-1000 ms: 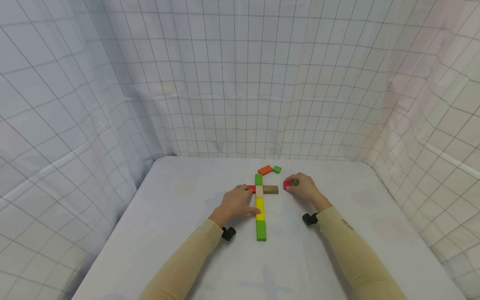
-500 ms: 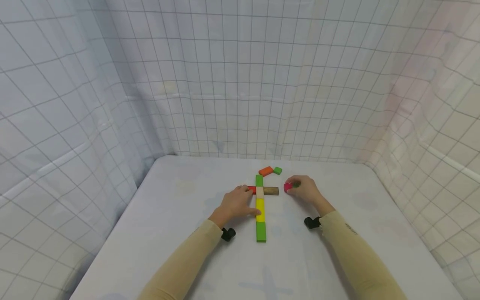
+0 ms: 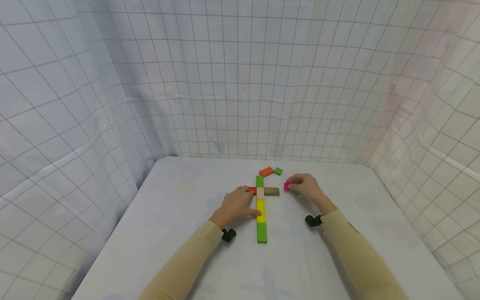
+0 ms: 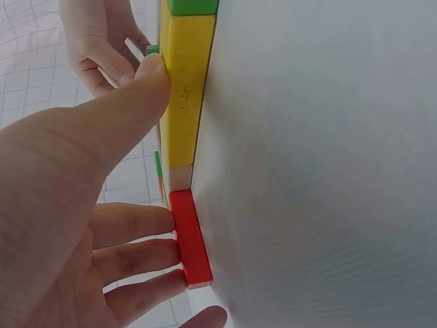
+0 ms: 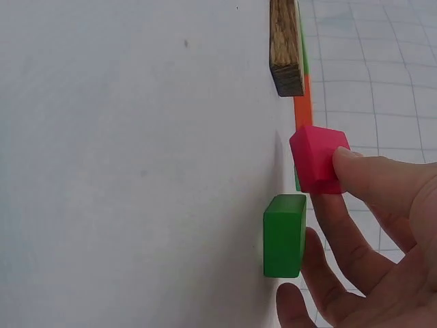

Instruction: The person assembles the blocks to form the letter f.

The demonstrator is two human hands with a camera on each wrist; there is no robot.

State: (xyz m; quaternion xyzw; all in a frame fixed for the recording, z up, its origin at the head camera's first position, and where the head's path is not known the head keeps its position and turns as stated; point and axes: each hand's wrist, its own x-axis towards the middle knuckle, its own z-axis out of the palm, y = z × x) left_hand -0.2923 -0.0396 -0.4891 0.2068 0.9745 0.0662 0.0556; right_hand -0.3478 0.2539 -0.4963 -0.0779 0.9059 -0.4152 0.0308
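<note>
Colored wooden blocks form a cross: green (image 3: 260, 181) at the far end, pale (image 3: 260, 193) at the crossing, yellow (image 3: 261, 211), and green (image 3: 261, 233) nearest me. Its side arms are a red block (image 4: 190, 239) and a brown wood-grain block (image 3: 271, 191). My left hand (image 3: 237, 203) spreads over the left side, fingertips against the red block, thumb on the yellow block's edge. My right hand (image 3: 305, 187) pinches a pink block (image 5: 318, 160) between thumb and fingers, right of the brown block. Close by those fingers, a small green block (image 5: 285, 236) sits apart from the pink one.
Beyond the cross lie an orange block (image 3: 266, 171) and another small green block (image 3: 278, 171). White tabletop (image 3: 187, 250) surrounds everything, with gridded white curtains (image 3: 240, 104) at the back and both sides. Both wrists carry black cameras.
The small green block showed between my right hand's fingers and now shows below them, as the hand shifts slightly with the pink block. My left hand keeps its place on the cross.
</note>
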